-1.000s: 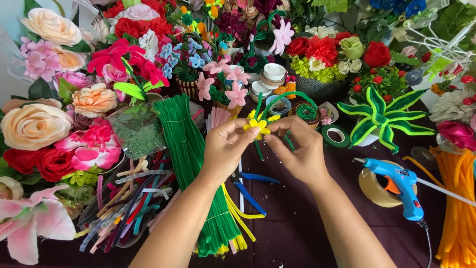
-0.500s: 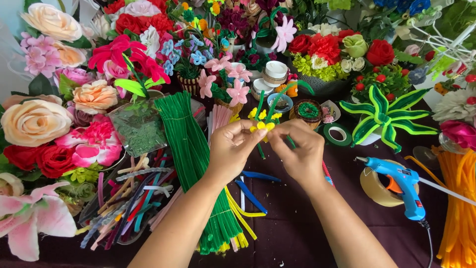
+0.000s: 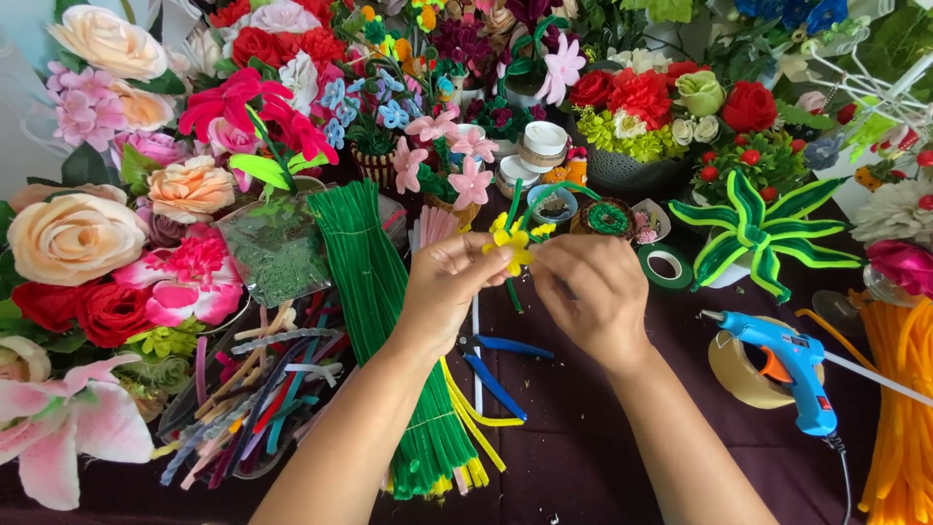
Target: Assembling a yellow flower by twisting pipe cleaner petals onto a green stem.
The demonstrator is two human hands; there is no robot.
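A small yellow pipe-cleaner flower [image 3: 512, 241] on a green stem is held up above the dark table. My left hand [image 3: 444, 290] pinches it from the left at the base of the petals. My right hand [image 3: 590, 296] closes on it from the right, fingertips at the flower's head and on the green stem. A thick bundle of green pipe cleaners [image 3: 381, 309] lies just left of my left hand, with yellow ones under it. Blue-handled pliers [image 3: 494, 367] lie on the table below both hands.
A blue glue gun [image 3: 789, 368] rests on a roll of brown tape [image 3: 744, 373] at the right, beside orange pipe cleaners [image 3: 899, 408]. A green tape roll [image 3: 666, 266] lies behind my right hand. Artificial flowers crowd the left and back; mixed pipe cleaners [image 3: 243, 389] lie in a tray at lower left.
Both hands have kept hold of the yellow flower and shifted slightly, with the flower turned a little between the fingers. Nothing else on the table has moved.
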